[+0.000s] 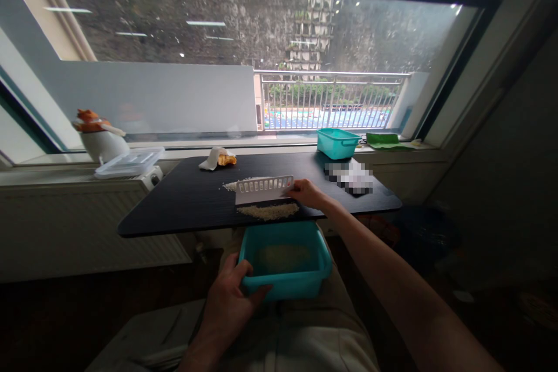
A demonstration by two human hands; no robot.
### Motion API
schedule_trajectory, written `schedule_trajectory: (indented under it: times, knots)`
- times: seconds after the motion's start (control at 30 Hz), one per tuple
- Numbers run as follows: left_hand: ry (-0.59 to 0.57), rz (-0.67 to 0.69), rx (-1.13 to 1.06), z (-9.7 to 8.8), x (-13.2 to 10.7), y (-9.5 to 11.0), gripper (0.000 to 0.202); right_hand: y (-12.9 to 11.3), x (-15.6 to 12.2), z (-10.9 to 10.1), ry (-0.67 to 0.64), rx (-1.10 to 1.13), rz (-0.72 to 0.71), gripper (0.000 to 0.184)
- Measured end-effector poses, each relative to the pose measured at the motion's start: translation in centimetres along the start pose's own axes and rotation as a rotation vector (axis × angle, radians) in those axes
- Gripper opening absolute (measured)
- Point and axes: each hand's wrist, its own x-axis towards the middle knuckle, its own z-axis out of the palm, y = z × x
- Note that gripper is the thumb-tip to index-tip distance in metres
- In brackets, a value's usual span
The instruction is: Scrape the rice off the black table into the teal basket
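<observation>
Teal basin (285,279); white slotted scraper (264,189); pale grains (269,211); black tabletop (183,203).

Near, left hand (231,296) grips; right hand (305,193) outstretched, pinching.

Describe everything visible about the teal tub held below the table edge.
The teal tub is a rectangular, open-topped bin that looks like plastic, with a rolled rim and rounded corners. It sits roughly level just below the near edge of the black table, over the person's lap. A thin layer of pale grains covers its bottom. The left hand grips its near left corner.
</observation>
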Motion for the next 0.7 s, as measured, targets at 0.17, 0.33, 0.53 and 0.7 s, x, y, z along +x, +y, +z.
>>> schedule_trajectory:
  times: [0.17, 0.33, 0.53, 0.7]
  knots:
    - [0.013, -0.015, -0.004, 0.1, 0.1, 0.1, 0.025, -1.1, -0.6, 0.4, -0.032, -0.007, -0.001, 0.032]
    - [0.018, -0.022, -0.004, -0.1, 0.0, 0.2, 0.023, -2.0, -1.2, 0.2, 0.009, -0.025, -0.004, 0.031]
    - [0.013, -0.025, -0.016, -0.1, 0.4, 0.1, 0.024, -1.4, -5.2, -3.7, 0.212, -0.071, 0.031, 0.028]
    - [0.002, -0.006, -0.039, 0.3, 0.6, 0.9, 0.026, -0.5, -11.5, -8.2, 0.451, -0.107, 0.082, 0.024]
